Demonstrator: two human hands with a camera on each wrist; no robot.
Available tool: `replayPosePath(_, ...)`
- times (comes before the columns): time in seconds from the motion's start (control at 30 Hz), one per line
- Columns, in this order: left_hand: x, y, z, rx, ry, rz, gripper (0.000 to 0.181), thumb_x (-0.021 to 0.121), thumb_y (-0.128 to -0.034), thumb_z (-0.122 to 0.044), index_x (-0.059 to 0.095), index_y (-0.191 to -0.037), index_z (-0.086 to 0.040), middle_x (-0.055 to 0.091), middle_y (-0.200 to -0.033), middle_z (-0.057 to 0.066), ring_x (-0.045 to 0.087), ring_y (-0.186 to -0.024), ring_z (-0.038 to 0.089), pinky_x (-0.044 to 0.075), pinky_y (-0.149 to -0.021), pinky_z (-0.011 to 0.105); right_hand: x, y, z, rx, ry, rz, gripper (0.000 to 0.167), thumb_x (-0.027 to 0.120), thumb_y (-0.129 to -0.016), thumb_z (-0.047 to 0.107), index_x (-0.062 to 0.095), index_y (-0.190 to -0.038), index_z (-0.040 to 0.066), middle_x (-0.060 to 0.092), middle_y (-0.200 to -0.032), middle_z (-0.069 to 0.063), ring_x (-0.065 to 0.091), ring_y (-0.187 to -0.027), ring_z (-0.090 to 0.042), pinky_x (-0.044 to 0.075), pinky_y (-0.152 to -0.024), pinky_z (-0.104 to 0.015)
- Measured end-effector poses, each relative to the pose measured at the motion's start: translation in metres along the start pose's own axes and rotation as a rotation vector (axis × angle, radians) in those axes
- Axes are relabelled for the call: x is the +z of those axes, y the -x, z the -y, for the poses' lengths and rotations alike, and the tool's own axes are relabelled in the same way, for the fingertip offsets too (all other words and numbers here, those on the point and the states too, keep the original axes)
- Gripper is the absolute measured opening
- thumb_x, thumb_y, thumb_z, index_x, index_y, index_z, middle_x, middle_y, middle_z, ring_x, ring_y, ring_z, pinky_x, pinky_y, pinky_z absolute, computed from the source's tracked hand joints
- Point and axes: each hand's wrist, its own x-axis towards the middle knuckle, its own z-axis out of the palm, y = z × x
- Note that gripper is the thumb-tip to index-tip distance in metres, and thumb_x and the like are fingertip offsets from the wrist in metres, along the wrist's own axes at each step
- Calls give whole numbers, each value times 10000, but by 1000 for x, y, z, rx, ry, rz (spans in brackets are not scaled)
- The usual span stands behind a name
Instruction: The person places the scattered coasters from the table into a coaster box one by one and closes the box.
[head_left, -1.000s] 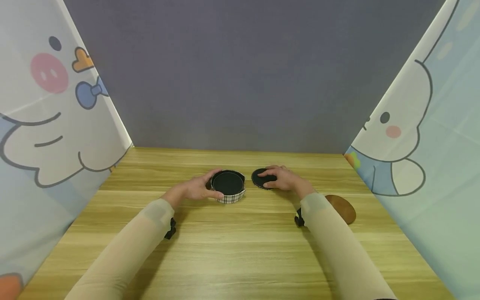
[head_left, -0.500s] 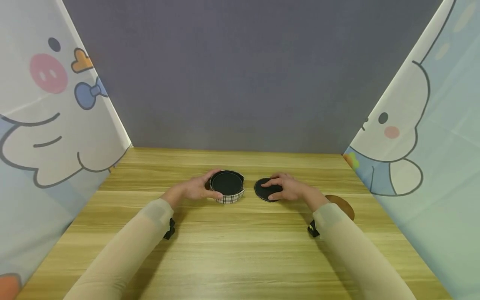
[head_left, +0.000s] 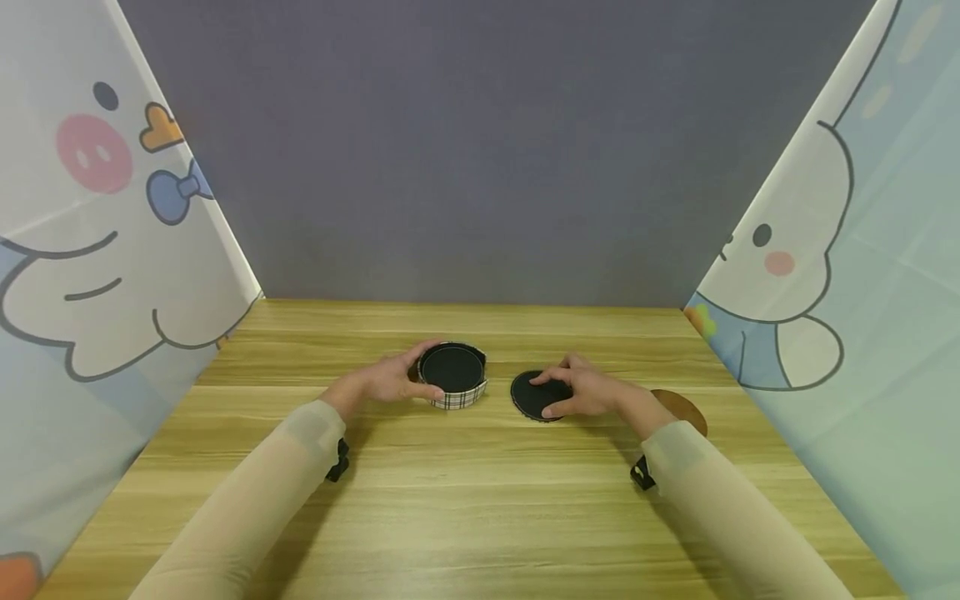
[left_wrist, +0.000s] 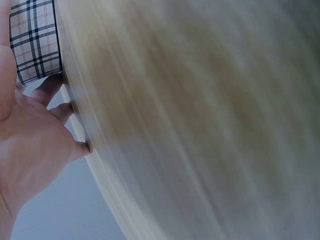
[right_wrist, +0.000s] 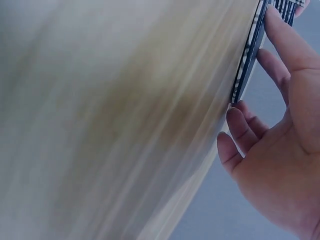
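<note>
A round coaster holder [head_left: 459, 400] with a black-and-white plaid side stands on the table, and a black disc fills its top. My left hand [head_left: 390, 377] grips the holder from the left, thumb at the near side and fingers round the back; the left wrist view shows its plaid wall [left_wrist: 36, 42] beside the thumb. Right of the holder, apart from it, lies a flat black round coaster [head_left: 536, 398] with a plaid edge. The bent fingers and thumb of my right hand [head_left: 588, 390] rest their tips on the coaster. The hand hides the coaster's right part.
Behind my right forearm lies a brown oval object [head_left: 684, 410], partly covered. The wooden table [head_left: 450, 492] meets a grey back panel [head_left: 480, 167], with cartoon-printed cloths [head_left: 150, 275] at both sides.
My right hand has moved nearer to me and slightly right, and the black coaster has come along with it. The left hand and the coaster holder have stayed in place.
</note>
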Motion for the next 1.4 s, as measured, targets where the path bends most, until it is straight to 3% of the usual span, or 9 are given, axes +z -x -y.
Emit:
replayPosePath(0.13,1,1,0,3,19,4,1137,831,-935,-620,110,-1776,-361,441,-1687,280,554,-1432,458,373,-1219,678,1,4,2,9,34,0,629,812,-979,561,608,-1551,397,482,-1460,-161,495,-1280,-314,466,-1107,-616)
replayPosePath(0.2,1,2,0,-1,28,7,1141,832,-937,-617,104,-1777,-360,420,-1699,286,531,-1462,472,376,-1219,677,1,5,4,-5,49,-5,633,795,-991,565,605,-1562,369,469,-1534,-192,482,-1373,-378,433,-1147,-662)
replayPosePath(0.33,0,4,0,-9,49,13,1145,836,-941,-602,96,-1779,-358,383,-1720,291,472,-1523,497,381,-1222,673,0,5,6,-52,68,2,638,756,-1025,539,578,-1596,319,366,-1741,-187,302,-1599,-526,285,-1236,-766)
replayPosePath(0.43,0,3,0,-8,52,11,1150,840,-937,-602,99,-1780,-352,384,-1720,290,468,-1527,496,384,-1222,668,1,5,6,-70,67,26,644,741,-1038,514,547,-1625,330,328,-1791,-132,209,-1640,-557,212,-1253,-793)
replayPosePath(0.7,0,1,3,-4,51,14,1162,840,-933,-614,96,-1782,-341,379,-1724,289,463,-1530,499,376,-1225,674,2,4,4,-75,45,32,754,870,-932,491,563,-1610,368,340,-1776,-112,247,-1617,-514,246,-1232,-791)
replayPosePath(0.87,-1,1,2,-4,53,16,1169,840,-931,-618,91,-1783,-336,394,-1715,287,502,-1496,479,397,-1211,661,2,3,6,-92,58,0,755,901,-888,473,597,-1567,348,433,-1691,-143,313,-1583,-520,313,-1209,-771)
replayPosePath(1.07,-1,2,-2,-9,18,5,1169,839,-920,-639,102,-1780,-350,406,-1706,295,496,-1493,498,358,-1226,697,2,4,5,-93,31,-22,752,901,-868,493,609,-1549,364,438,-1667,-142,341,-1554,-490,375,-1168,-749)
replayPosePath(1.23,-1,2,-4,-12,36,10,1152,843,-932,-609,102,-1778,-362,422,-1692,294,601,-1374,431,399,-1204,663,0,3,5,-110,-21,-80,744,888,-873,516,608,-1552,394,430,-1660,-113,345,-1531,-445,405,-1135,-729)
replayPosePath(1.4,0,1,-3,1,37,8,1146,841,-940,-595,105,-1781,-337,416,-1702,283,528,-1469,457,408,-1203,646,-2,-1,12,-142,-23,-147,727,887,-872,517,623,-1541,408,458,-1648,-101,360,-1526,-424,386,-1153,-716)
